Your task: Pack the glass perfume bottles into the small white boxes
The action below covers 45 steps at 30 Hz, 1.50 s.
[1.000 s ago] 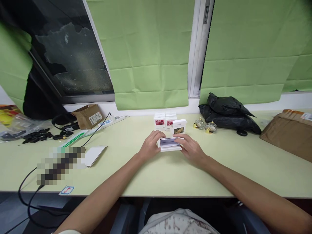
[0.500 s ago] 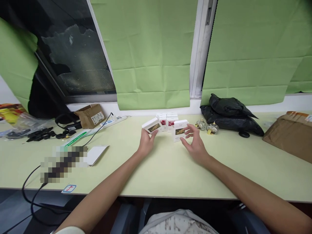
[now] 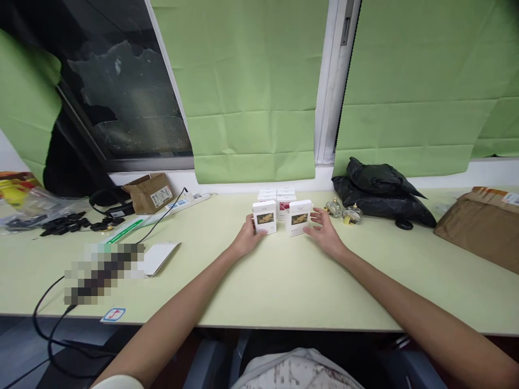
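My left hand is closed around the left side of a small white box, its thumb low on the front. The box stands upright on the table and bears a dark picture with a golden pattern. A matching white box stands just to the right, with a narrow gap between them. My right hand grips that one at its right edge, thumb by the lower corner and fingers along the side. Close behind are more white boxes with red pictures, partly hidden by the front pair.
Two round glass bottles with gold caps sit right of the boxes, before black plastic bags. A brown parcel lies far right. To the left are an open carton, a white folded card, black cables and small black parts.
The left box has gone from tilted to upright on the table, moving slightly right and down with my left hand. My right hand's fingers have closed in on the right box's edge.
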Tool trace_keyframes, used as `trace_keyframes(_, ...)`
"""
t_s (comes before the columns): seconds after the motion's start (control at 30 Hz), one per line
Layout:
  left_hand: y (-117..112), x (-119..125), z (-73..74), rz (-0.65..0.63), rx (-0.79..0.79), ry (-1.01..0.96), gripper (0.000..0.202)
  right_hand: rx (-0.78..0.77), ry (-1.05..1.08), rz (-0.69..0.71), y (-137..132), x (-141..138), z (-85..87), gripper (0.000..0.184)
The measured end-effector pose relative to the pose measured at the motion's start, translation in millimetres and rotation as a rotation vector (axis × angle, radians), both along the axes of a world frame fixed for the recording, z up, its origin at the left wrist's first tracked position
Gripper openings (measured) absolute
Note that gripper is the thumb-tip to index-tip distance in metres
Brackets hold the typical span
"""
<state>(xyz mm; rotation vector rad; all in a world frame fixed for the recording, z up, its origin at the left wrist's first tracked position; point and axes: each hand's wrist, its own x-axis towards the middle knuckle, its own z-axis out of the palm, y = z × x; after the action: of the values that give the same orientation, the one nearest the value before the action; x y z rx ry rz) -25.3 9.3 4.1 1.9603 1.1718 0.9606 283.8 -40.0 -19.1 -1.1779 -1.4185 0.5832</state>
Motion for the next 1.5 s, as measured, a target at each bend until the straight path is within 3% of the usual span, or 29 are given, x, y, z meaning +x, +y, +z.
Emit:
trace_keyframes(0.07,-1.2,-2.5,2.3,0.026,0.023,0.054,0.099,-0.047,0.027,0.063,3.5,-0.7,-2.2,0.085)
trace_keyframes(0.13,-2.9,-5.9,5.2,0.089,0.053,0.167,0.11,-0.073,0.049,0.12,5.3,-1.3,-2.2,0.086)
trace_keyframes(0.27,-8.9,-9.9,11.2,0.181,0.103,0.405,0.094,-0.069,0.066,0.177,6.0,-1.1,-1.7,0.082)
trace_keyframes(0.4,-19.0,-8.8,21.4,0.195,0.1,0.527,0.084,-0.077,0.038,0.13,5.7,-1.8,-3.9,0.071)
trace_keyframes(0.53,-31.8,-17.7,45.3,0.173,-0.027,0.698,0.08,-0.087,0.026,0.114,3.3,-3.4,-3.5,0.059)
trace_keyframes(0.6,-37.6,-32.9,60.1,0.123,-0.111,0.776,0.079,-0.079,0.017,0.118,2.0,-3.0,-3.3,0.052)
trace_keyframes(0.67,-43.0,-56.8,72.0,0.128,-0.095,0.859,0.075,-0.058,0.01,0.104,2.1,-1.8,-4.4,0.046)
trace_keyframes(0.77,-52.6,-102.5,77.4,0.417,0.089,1.05,0.061,-0.059,0.004,0.102,4.7,-0.3,-7.9,0.047)
trace_keyframes(0.83,-60.3,-131.2,73.1,0.642,0.117,1.148,0.065,-0.074,-0.001,0.12,6.2,-0.6,-9.8,0.047)
trace_keyframes(0.9,-67.6,-152.2,66.0,0.752,0.07,1.208,0.069,-0.082,-0.007,0.134,6.3,-1.9,-10.1,0.045)
trace_keyframes(1.07,-77.9,-170.4,54.3,0.604,-0.139,1.096,0.065,-0.073,-0.028,0.126,3.3,-4.4,-7.0,0.041)
trace_keyframes(1.17,-76.8,-176.7,53.7,0.48,-0.085,0.957,0.066,-0.082,-0.024,0.13,2.4,-4.8,-5.8,0.043)
trace_keyframes(1.23,-73.5,-184.2,54.5,0.543,0.004,1.003,0.071,-0.095,-0.014,0.148,1.9,-5.6,-5.0,0.045)
trace_keyframes(1.33,-68.6,-195.2,56.7,0.615,-0.129,1.118,0.084,-0.125,0.006,0.173,0.5,-7.3,-3.3,0.049)
trace_keyframes(1.43,-70.2,-195.7,61.6,0.566,-0.184,1.121,0.082,-0.156,0.016,0.188,-0.7,-8.7,-1.6,0.052)
trace_keyframes(1.5,-77.7,-186.5,68.1,0.459,-0.175,1.076,0.076,-0.167,0.022,0.201,-0.9,-8.9,-0.9,0.054)
